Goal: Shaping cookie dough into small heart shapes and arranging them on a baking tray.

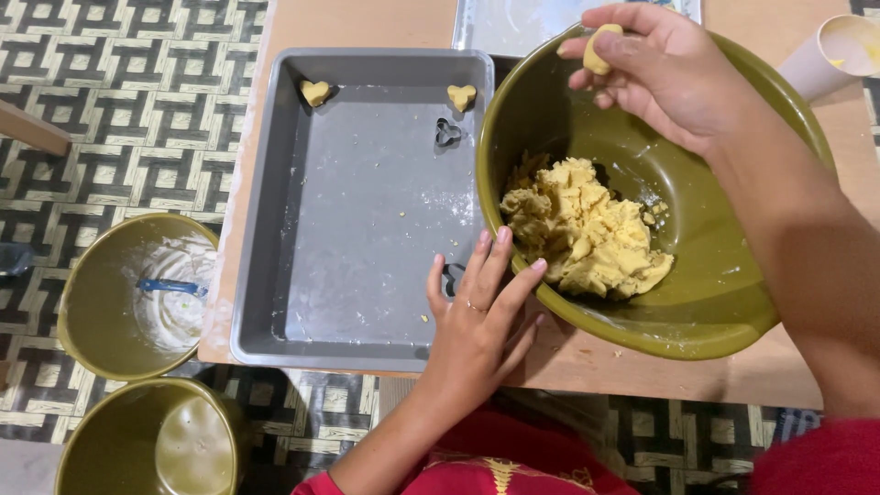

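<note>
My right hand [665,78] hovers over the far rim of an olive green bowl [724,302] and pinches a small lump of yellow dough [599,48]. A big crumbly mass of dough [582,229] lies in the bowl. My left hand [477,316] rests with fingers spread on the bowl's near left rim and the edge of a grey baking tray [266,302]. Two heart-shaped dough pieces [315,92] [461,95] sit at the tray's far side, with a small metal cutter [446,133] beside them. Another cutter [453,275] lies partly under my left fingers.
Two olive green bowls stand on the patterned floor at left: one floury with a blue utensil [137,293], one bare [156,440]. A pale cup [839,55] stands at the top right. A floury sheet [522,23] lies beyond the tray on the low wooden table [587,362].
</note>
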